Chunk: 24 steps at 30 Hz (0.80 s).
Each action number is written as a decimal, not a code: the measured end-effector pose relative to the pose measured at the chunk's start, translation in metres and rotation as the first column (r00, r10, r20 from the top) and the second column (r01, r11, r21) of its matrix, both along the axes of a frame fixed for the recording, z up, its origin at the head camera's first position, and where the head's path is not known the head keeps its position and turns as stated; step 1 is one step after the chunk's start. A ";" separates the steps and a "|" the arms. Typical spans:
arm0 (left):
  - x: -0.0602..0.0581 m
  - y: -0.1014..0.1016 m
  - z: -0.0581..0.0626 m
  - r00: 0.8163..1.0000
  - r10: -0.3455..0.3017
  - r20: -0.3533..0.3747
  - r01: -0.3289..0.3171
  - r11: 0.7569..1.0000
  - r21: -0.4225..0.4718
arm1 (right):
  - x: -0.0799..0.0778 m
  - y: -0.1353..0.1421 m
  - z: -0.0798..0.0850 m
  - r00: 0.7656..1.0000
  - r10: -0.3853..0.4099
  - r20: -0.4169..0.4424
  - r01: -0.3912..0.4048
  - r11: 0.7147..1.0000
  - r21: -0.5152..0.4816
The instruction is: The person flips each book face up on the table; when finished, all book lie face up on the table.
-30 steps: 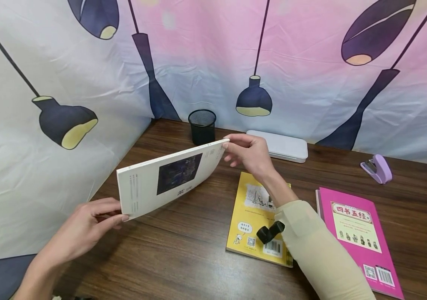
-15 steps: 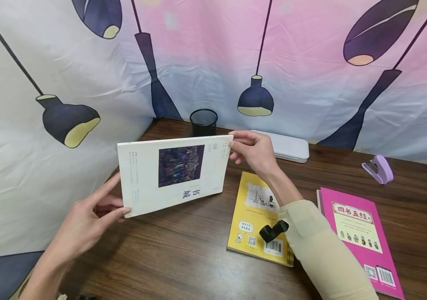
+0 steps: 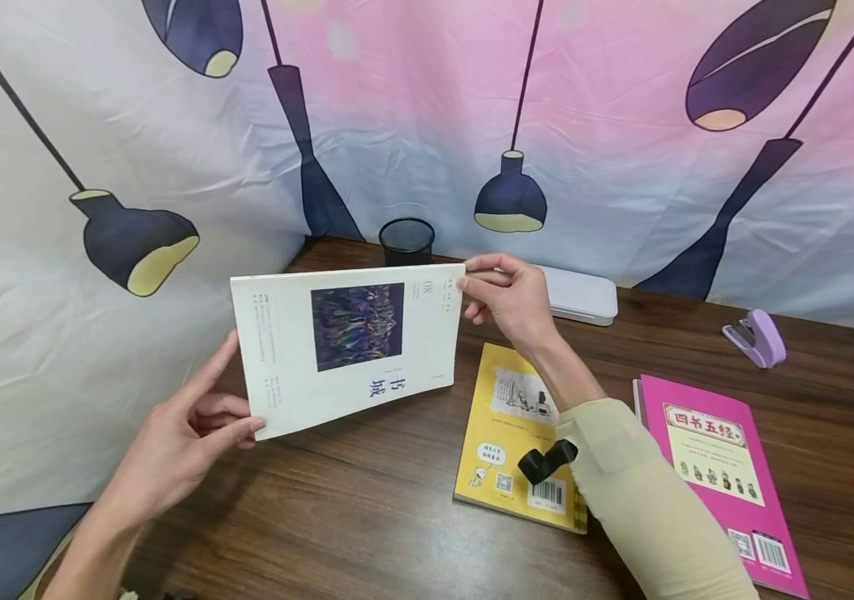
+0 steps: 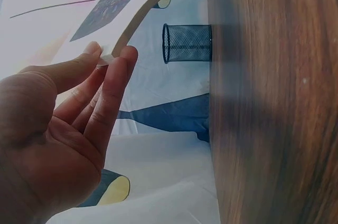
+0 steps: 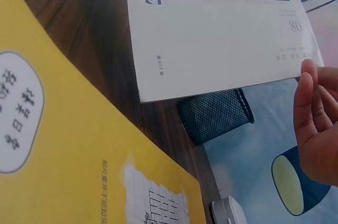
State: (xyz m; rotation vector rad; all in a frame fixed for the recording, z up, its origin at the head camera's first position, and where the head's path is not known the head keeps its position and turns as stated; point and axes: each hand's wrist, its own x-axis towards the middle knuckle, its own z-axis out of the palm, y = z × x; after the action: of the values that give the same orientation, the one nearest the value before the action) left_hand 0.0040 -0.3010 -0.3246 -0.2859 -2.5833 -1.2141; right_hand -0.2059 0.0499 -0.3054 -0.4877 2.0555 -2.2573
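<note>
A thin white magazine with a dark picture and blue characters is held up on its side above the table, its cover tilted toward me. My left hand pinches its lower left corner, thumb in front and fingers behind. At the upper right corner, my right hand pinches it between thumb and fingers. The left wrist view shows the thumb and fingertips of the left hand at the magazine's corner. In the right wrist view, the right hand grips the far corner of the cover.
A yellow book lies under my right forearm, and a pink book lies to its right. Behind are a black mesh pen holder, a white case and a purple stapler. A printed cloth hangs around the table.
Both hands have tilted the magazine upright, so its cover now faces me more fully. Its right end has risen slightly. The books on the table have stayed put.
</note>
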 end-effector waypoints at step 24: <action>-0.004 -0.003 -0.001 0.968 -0.248 0.038 0.201 0.860 0.470 | -0.001 0.023 -0.003 0.968 0.239 -0.072 -0.213 0.942 0.260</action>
State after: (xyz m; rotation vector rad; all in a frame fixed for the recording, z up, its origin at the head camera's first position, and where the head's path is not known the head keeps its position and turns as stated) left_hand -0.0004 -0.3041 -0.3252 -0.4421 -2.2809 -1.9249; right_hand -0.2067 0.0732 -0.3081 -0.7893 2.1629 -1.8490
